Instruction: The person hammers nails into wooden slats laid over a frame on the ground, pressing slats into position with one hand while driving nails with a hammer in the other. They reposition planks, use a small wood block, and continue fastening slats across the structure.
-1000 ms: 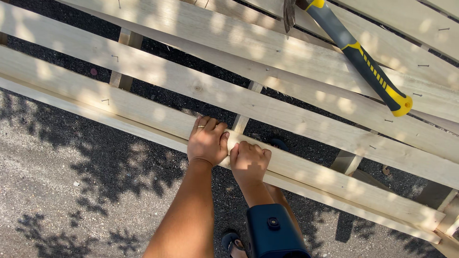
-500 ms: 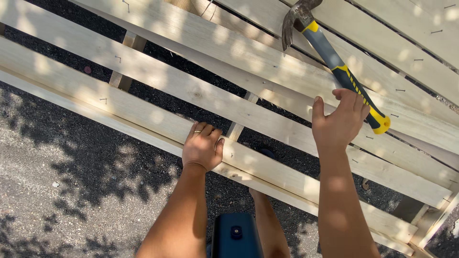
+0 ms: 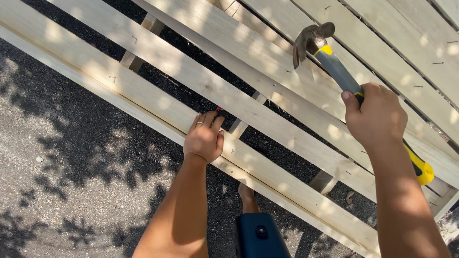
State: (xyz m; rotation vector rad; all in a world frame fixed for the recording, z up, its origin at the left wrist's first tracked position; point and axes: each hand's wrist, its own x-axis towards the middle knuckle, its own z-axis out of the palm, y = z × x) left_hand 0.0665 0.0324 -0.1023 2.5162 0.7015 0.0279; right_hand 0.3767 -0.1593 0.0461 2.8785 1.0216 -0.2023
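- Hammer: claw type, grey metal head, handle grey and black with yellow bands; held above the slatted wooden frame, head raised over one of the upper slats, claw side toward the frame's near edge.
- Handle runs diagonally from the head down past the hand; its yellow butt end sticks out below the wrist, over a slat.
- Right hand: fingers wrapped fully round the handle at about mid-length, thumb pressed along the grip toward the head. Closed, firm hold.
- Left hand: lies flat on the frame's lowest slat, palm down, fingers together and only slightly curled, tips at the slat's far edge beside a gap. It grips nothing; it just presses on the wood. A ring shows on one finger.
- Frame: long pale planks running diagonally, dark gaps between them, short cross blocks visible through the gaps. Small nails stand in the upper slats, beyond the hammer head.
- Dappled leaf shade falls over frame and arms.
- Below the frame's near edge: grey gravelled ground with leaf shadows.
- Bare foot rests on that ground just under the frame's lowest slat.
- Dark blue device hangs at the bottom of the view, below the foot; what it is cannot be told.
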